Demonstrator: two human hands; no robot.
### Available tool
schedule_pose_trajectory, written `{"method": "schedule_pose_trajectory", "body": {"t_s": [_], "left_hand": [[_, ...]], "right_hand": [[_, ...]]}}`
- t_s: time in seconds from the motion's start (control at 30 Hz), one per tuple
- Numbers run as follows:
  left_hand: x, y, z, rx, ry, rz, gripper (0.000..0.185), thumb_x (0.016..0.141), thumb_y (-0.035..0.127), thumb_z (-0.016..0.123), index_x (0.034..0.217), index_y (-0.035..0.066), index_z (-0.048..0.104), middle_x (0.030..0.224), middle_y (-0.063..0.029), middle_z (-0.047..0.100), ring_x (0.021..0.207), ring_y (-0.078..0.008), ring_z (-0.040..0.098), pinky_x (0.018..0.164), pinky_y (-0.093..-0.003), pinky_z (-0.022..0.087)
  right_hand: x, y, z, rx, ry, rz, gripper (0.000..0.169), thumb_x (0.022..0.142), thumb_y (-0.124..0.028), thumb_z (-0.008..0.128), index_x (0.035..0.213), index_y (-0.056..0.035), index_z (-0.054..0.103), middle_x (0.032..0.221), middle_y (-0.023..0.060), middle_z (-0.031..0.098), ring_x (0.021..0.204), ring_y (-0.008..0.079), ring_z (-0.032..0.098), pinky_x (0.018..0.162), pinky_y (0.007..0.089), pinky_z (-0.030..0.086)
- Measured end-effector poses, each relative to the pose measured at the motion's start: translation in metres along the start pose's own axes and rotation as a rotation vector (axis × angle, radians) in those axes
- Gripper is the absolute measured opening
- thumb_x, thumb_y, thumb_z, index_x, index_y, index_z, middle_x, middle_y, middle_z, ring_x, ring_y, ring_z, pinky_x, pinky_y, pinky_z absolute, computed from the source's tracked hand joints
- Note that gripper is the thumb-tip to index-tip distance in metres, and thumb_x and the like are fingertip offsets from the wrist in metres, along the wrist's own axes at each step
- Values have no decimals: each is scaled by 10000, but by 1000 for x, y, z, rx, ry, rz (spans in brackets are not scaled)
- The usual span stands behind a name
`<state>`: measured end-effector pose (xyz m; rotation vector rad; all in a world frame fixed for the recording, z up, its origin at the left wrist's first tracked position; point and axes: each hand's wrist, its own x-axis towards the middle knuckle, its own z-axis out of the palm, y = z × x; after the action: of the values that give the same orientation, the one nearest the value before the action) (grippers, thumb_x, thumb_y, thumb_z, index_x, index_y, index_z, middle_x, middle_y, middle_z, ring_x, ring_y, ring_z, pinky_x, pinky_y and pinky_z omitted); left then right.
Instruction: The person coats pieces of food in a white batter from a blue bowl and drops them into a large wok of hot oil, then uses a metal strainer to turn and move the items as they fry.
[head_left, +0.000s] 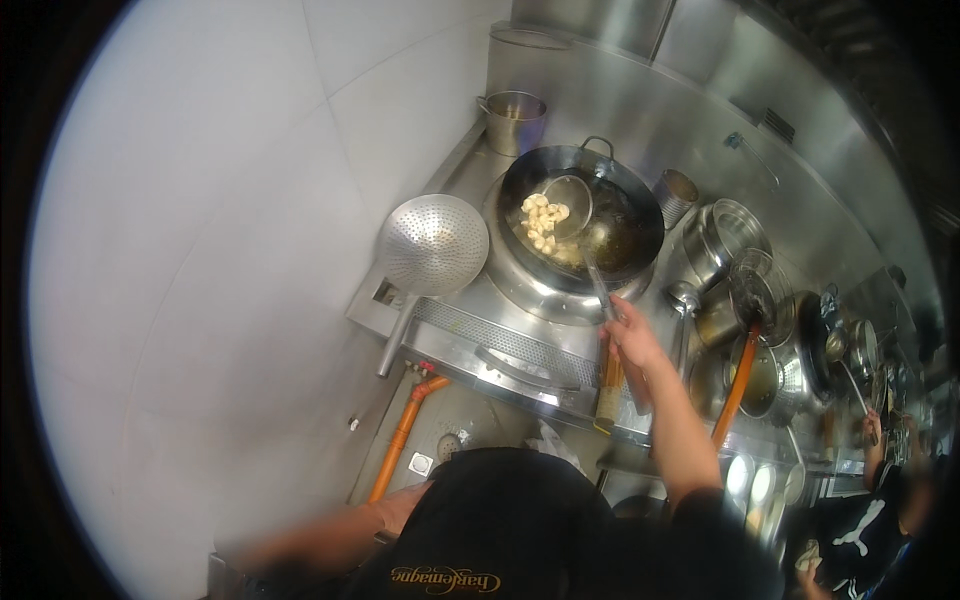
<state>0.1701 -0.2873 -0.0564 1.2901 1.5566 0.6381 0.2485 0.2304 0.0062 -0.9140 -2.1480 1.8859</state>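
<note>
My right hand (632, 334) grips the long handle of a round skimmer (571, 202), which reaches into a dark wok (651, 238). Pale chunks of food (541, 217), possibly mushrooms, lie partly on the skimmer and partly at the wok's left side. Dark, shiny oil or liquid (619, 206) pools around them. Down at the lower left, my left hand (405, 504) is close to my dark clothing. Its fingers are hidden, so whether it holds anything cannot be seen.
Left of the wok lies a large perforated strainer (435, 244), its handle over the counter edge. A metal pot (516, 124) stands behind. A bamboo brush (609, 390) hangs below my right hand. Stacked pots (724, 232) and an orange-handled strainer (739, 382) crowd the right, near another person (862, 525).
</note>
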Motion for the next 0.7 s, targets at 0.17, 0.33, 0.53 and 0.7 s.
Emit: {"method": "schedule_pose_trajectory", "body": {"t_s": [0.17, 0.33, 0.53, 0.7], "left_hand": [[1, 11, -11, 8, -25, -51, 785, 836, 419, 688, 1466, 82, 364, 1382, -228, 446, 1306, -365, 450, 1107, -415, 365], [4, 29, -26, -5, -64, -73, 779, 850, 420, 675, 1477, 89, 355, 1417, -223, 411, 1322, -354, 435, 1119, -407, 354], [9, -5, -12, 119, -48, 84, 760, 851, 419, 663, 1468, 82, 376, 1426, -231, 400, 1324, -367, 421, 1125, -413, 350], [7, 7, -13, 69, -62, 14, 756, 852, 431, 646, 1463, 72, 383, 1428, -234, 395, 1323, -371, 411, 1129, -420, 346]], "right_hand": [[-17, -2, -2, -141, 56, -31, 649, 898, -75, 543, 1506, -49, 318, 752, 80, 616, 505, 129, 545, 453, 284, 457], [-35, -18, 5, -302, 136, -47, 635, 892, -126, 569, 1492, -73, 368, 673, 83, 609, 524, 142, 579, 509, 312, 488], [-18, 16, -32, -494, 307, -155, 632, 893, -144, 566, 1490, -69, 369, 776, 135, 651, 541, 161, 598, 555, 326, 514], [-21, -4, -44, -357, 291, 83, 604, 919, -93, 505, 1499, -72, 335, 800, 127, 644, 520, 156, 553, 449, 318, 455]]}}
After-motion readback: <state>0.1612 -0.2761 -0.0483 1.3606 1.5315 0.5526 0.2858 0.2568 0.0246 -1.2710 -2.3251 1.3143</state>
